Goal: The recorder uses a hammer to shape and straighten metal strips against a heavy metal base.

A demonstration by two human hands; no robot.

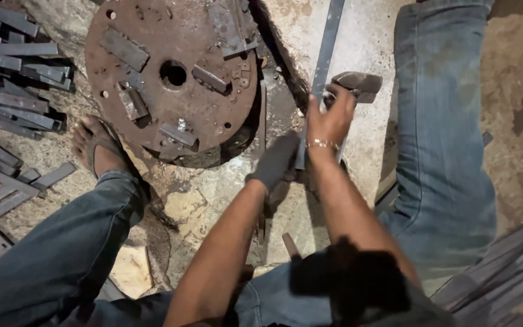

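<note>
Head view looked straight down on a person seated low on a rough, stained stone and earth floor (213, 200), legs in blue jeans spread to either side. Between the knees the ground was cracked and patchy, pale in places and dark with grime in others. A raised slab of pale concrete (364, 121) ran up the middle right, and a long flat metal strip (327, 48) lay along it, reaching toward the top edge.

The left hand (275, 160), in a dark glove, was closed on the near end of the strip, pinning it down by the slab's edge. The right hand (331, 118), bare with a thin bracelet at the wrist, was clenched around the handle of a hammer (357, 83), whose dark head sat just beside the strip. The two hands were close together but not touching.

To the upper left lay a rusty round steel plate (171, 75) with a centre hole and several short bars fixed or lying on its face. A bare foot in a sandal (98, 148) rested just beside its rim. Stacks of cut flat metal bars (13, 79) were heaped along the left edge, and more bars (503, 272) lay at the lower right.
</note>
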